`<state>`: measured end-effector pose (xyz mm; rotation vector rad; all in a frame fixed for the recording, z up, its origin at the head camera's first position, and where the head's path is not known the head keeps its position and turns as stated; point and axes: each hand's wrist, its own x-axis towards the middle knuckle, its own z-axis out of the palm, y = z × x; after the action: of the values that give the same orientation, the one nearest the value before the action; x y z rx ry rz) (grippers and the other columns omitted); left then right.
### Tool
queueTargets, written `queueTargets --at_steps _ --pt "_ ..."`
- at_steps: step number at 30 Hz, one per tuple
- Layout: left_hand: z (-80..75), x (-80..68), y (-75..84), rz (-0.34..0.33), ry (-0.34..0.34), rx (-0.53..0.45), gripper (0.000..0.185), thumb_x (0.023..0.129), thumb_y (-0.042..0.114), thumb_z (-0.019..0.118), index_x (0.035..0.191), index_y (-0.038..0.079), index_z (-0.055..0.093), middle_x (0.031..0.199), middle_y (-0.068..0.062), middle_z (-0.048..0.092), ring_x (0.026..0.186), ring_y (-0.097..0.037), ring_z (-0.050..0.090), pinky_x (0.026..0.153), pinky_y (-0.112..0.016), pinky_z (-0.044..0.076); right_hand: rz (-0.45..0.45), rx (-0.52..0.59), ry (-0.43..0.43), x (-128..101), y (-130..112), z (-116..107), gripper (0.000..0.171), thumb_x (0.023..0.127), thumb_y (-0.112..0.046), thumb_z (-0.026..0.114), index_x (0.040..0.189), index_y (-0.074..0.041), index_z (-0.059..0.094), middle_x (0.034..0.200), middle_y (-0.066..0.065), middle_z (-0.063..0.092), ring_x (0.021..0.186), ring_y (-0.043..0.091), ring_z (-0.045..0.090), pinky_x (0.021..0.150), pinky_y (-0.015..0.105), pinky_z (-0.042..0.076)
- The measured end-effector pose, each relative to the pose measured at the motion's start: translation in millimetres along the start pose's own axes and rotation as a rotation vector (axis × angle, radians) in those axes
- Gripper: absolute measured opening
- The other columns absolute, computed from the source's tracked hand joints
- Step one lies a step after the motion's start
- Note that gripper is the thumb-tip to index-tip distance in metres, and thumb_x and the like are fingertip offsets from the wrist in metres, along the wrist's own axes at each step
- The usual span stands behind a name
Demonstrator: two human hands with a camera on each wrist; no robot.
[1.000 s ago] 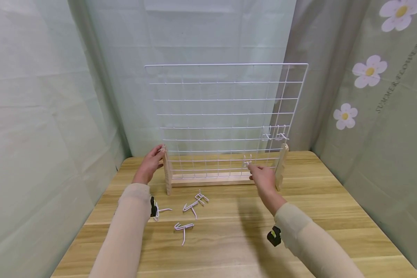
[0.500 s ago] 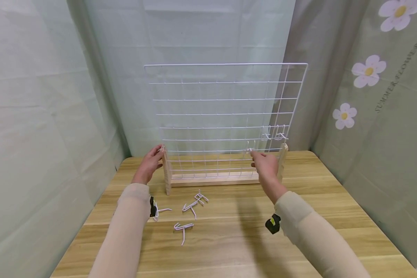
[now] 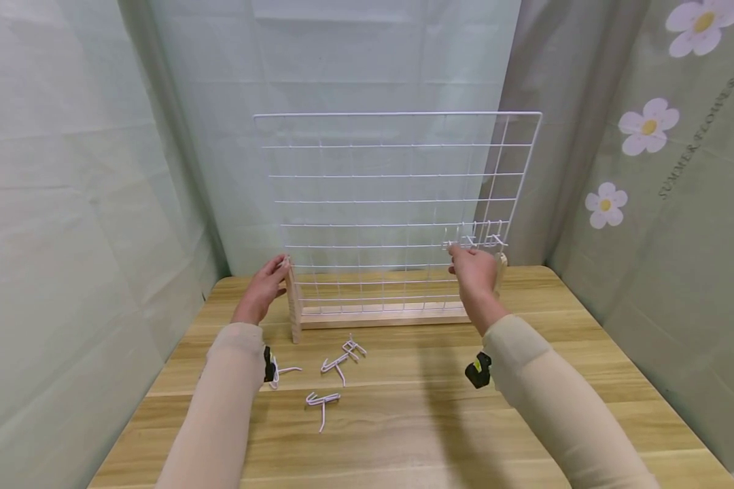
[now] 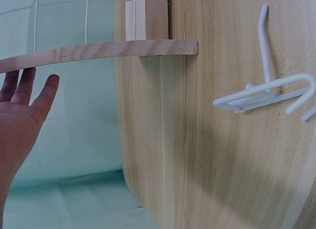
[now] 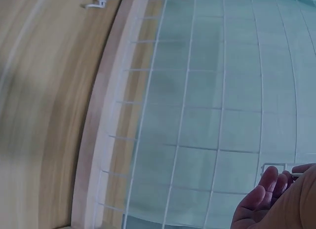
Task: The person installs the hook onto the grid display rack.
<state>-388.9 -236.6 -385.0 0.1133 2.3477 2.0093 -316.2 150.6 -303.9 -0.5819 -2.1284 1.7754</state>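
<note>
A white wire grid panel [image 3: 373,201] stands upright in a pale wooden base [image 3: 379,314]. My right hand [image 3: 476,277] pinches a white double-prong wire hook [image 3: 446,236] against the panel's lower right part; in the right wrist view the fingers hide most of that hook [image 5: 272,165]. Just right of it, two similar hooks hang on the grid, a nearer one [image 3: 469,241] and one at the edge [image 3: 497,240]. At the other end, my left hand [image 3: 261,291] touches the left wooden post [image 3: 294,302], its fingertips [image 4: 24,81] resting on the wood with fingers fairly straight.
Several loose white hooks lie on the wooden table [image 3: 391,421] in front of the base, among them a front one [image 3: 324,399] and one beside the left wrist [image 3: 289,369]. Pale curtains [image 3: 367,61] enclose the back and sides.
My right hand has risen along the grid and shifted slightly right, carrying the hook up to the level of the two hung ones. The left hand keeps its place on the post.
</note>
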Motion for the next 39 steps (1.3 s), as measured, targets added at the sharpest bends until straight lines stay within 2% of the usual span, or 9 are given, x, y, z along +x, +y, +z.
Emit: queueTargets --at_steps 7,12,22,26,30,34,39 --pt "-0.5 -1.2 0.3 0.009 -0.002 0.000 0.060 0.109 0.035 0.037 0.160 0.014 0.016 0.162 -0.015 0.020 0.148 -0.030 0.018 0.118 -0.054 0.021 -0.018 -0.031 0.003 1.8 -9.8 0.3 0.032 0.091 -0.031 0.064 0.111 -0.006 0.070 0.113 0.008 0.069 0.097 0.024 0.065 0.070 0.031 0.045" --pt "-0.9 -0.6 -0.3 0.017 0.001 0.006 0.059 0.109 0.035 0.037 0.160 0.013 0.017 0.162 -0.015 0.021 0.147 -0.031 0.020 0.117 -0.053 0.023 -0.035 -0.054 0.001 2.2 -14.3 1.3 0.032 0.091 -0.032 0.063 0.111 -0.007 0.071 0.111 0.006 0.069 0.094 0.021 0.064 0.071 0.032 0.046" --pt "-0.3 -1.1 -1.1 0.018 0.001 -0.001 0.059 0.109 0.034 0.036 0.160 0.013 0.016 0.162 -0.015 0.020 0.147 -0.031 0.020 0.117 -0.053 0.023 -0.014 -0.095 -0.029 3.5 -17.8 0.3 0.035 0.093 -0.032 0.061 0.118 -0.008 0.069 0.113 0.009 0.068 0.101 0.025 0.063 0.081 0.036 0.046" --pt "0.3 -1.0 -1.1 0.027 -0.001 -0.006 0.058 0.109 0.031 0.036 0.160 0.011 0.017 0.162 -0.016 0.021 0.146 -0.032 0.021 0.117 -0.054 0.024 -0.008 -0.121 -0.016 5.2 -18.8 0.3 0.037 0.091 -0.031 0.062 0.119 -0.008 0.069 0.108 0.009 0.069 0.096 0.022 0.061 0.081 0.036 0.045" --pt "0.3 -0.5 -1.0 0.044 -0.005 -0.011 0.056 0.110 0.030 0.036 0.159 0.008 0.019 0.160 -0.018 0.024 0.145 -0.033 0.022 0.116 -0.055 0.024 0.001 -0.135 -0.003 6.1 -18.6 0.8 0.036 0.088 -0.032 0.063 0.115 -0.009 0.071 0.095 0.007 0.069 0.091 0.021 0.059 0.075 0.034 0.045" --pt "0.6 -0.6 -1.0 0.045 -0.004 -0.004 0.057 0.109 0.031 0.036 0.159 0.009 0.019 0.160 -0.018 0.024 0.145 -0.033 0.023 0.116 -0.055 0.024 0.001 -0.122 -0.012 4.7 -16.1 0.6 0.037 0.089 -0.038 0.064 0.114 -0.011 0.071 0.097 0.006 0.068 0.091 0.021 0.060 0.075 0.033 0.044" --pt "0.5 0.1 -1.5 0.041 -0.004 -0.010 0.057 0.109 0.031 0.037 0.159 0.010 0.019 0.160 -0.017 0.024 0.146 -0.032 0.022 0.116 -0.055 0.024 0.003 -0.077 -0.041 3.5 -8.0 2.1 0.046 0.090 -0.054 0.063 0.111 -0.013 0.072 0.109 0.004 0.065 0.097 0.022 0.063 0.089 0.039 0.043"
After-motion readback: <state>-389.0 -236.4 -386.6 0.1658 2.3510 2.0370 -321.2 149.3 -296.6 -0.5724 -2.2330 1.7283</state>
